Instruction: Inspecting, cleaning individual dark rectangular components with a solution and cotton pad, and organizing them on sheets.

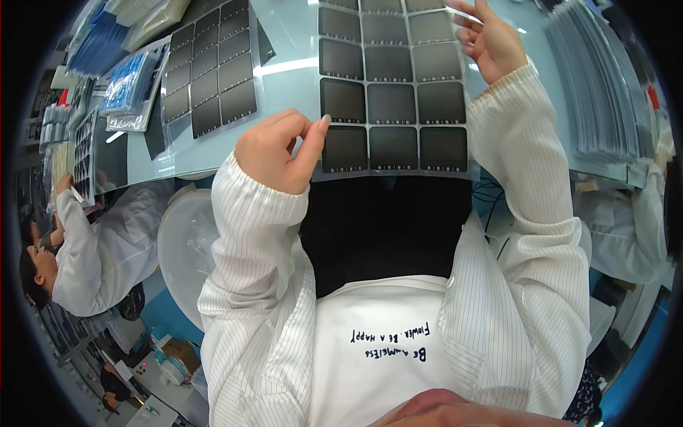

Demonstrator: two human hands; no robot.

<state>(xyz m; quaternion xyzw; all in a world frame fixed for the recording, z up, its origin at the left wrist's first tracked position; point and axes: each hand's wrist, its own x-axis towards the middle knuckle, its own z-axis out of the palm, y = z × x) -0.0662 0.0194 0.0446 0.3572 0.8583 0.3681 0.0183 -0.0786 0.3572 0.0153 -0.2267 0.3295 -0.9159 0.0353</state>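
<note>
A clear sheet of dark rectangular panels (393,104) in rows of three lies in front of me, its near end at the table's front edge. At its left edge is my left hand (279,151), fingers curled and thumb and forefinger drawn together; the thumb tip meets the edge. Whatever may be between those fingertips is too small to make out. My right hand (496,44) is up by the far right edge of the sheet, fingers apart and slightly blurred, with nothing visible in it.
Another dark panelled sheet (213,69) lies to the left on the glassy table (292,85). Beyond it are blue-and-white packets (128,82) and stacked clear sleeves (107,43). A thick stack of translucent sheets (594,85) stands at right. Co-workers sit at left (107,249) and right (622,220).
</note>
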